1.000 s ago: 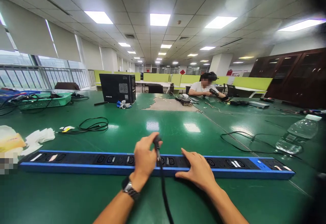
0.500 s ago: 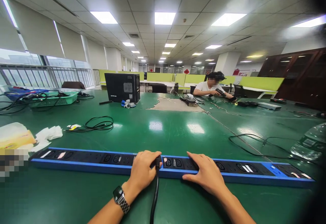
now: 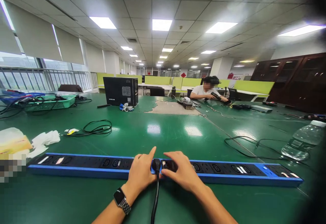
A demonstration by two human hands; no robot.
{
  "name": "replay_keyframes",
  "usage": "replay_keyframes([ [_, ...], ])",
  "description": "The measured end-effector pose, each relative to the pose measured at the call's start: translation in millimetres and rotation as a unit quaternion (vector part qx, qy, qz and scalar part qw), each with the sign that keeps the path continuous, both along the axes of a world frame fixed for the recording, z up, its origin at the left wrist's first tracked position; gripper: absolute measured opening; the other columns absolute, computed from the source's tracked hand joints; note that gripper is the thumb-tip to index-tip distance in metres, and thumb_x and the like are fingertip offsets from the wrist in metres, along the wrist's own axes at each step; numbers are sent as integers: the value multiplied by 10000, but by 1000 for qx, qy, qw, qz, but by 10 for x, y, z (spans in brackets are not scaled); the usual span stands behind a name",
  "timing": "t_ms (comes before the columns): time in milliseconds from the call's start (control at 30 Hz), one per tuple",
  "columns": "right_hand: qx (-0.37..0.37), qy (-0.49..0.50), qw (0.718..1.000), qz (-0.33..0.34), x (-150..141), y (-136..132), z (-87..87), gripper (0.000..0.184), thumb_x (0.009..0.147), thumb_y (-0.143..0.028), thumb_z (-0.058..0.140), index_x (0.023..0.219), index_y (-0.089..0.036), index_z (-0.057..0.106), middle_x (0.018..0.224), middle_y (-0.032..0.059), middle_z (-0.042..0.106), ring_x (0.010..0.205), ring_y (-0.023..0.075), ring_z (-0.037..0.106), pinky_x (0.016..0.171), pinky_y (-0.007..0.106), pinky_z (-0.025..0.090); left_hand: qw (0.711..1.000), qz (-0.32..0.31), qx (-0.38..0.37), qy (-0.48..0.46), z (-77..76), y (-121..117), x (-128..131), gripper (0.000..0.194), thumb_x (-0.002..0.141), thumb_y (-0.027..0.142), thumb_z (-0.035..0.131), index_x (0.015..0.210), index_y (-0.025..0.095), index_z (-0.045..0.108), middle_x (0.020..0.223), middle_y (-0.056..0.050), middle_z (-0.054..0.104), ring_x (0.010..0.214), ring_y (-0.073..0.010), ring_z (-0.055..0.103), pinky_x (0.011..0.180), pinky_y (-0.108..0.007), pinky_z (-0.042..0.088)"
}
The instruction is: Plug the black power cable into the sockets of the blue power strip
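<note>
Plug (image 3: 157, 165) is standing on the power strip (image 3: 224, 180), seemingly seated without a firm grip; I am now loosening my left hand (image 3: 140, 172) beside it, touch unclear, and bringing my right hand (image 3: 185, 174) closer, spread wide; beyond, a co-worker (image 3: 202, 91) is leaning at the table (image 3: 122, 118)

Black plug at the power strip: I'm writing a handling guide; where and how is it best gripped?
Probably pinch the black plug across its left and right sides, from above: its top is uncovered above the power strip, while the cord leaves the plug's near edge, making that side awkward.
</note>
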State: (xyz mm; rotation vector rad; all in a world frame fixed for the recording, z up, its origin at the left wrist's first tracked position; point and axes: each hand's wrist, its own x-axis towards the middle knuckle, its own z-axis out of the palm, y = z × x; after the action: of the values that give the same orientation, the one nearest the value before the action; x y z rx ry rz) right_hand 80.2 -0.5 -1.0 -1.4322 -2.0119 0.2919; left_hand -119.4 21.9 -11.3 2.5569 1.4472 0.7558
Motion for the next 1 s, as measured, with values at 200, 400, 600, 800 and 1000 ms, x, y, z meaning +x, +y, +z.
replay_keyframes([
  [200,72,56,996,19,-406,83,-153,283,820,-373,641,1078,-269,696,873,37,707,846,209,613,808,377,474,999,-33,18,16,-47,2,-42,828,743,202,666,1481,223,291,1237,-86,648,1118,-257,584,991,-425,410],
  [400,166,219,951,-144,153,42,-106,393,815,-520,595,1056,-220,674,993,78,716,889,225,670,828,347,521,1000,-27,14,8,-36,-12,-50,924,711,402,784,1477,217,300,1214,-97,654,1108,-286,588,984,-453,413],
  [600,90,189,955,-213,853,-4,-161,451,806,-598,528,907,-195,703,908,93,754,866,261,698,776,349,538,999,-37,12,10,-6,-15,-59,910,711,399,799,1469,229,323,1212,-95,656,1100,-292,591,984,-463,410],
  [800,44,86,985,-141,788,-26,-298,406,807,-568,567,968,-223,708,937,78,732,863,239,679,806,362,529,999,-43,9,9,1,-19,-56,892,722,380,795,1465,222,329,1211,-98,655,1100,-293,588,984,-461,409],
  [1000,21,59,990,-128,740,-76,-196,409,806,-551,575,1019,-230,712,953,86,703,892,242,653,845,398,514,999,-43,18,7,-7,-24,-63,846,745,367,779,1457,229,343,1208,-93,653,1094,-285,589,980,-450,412],
])
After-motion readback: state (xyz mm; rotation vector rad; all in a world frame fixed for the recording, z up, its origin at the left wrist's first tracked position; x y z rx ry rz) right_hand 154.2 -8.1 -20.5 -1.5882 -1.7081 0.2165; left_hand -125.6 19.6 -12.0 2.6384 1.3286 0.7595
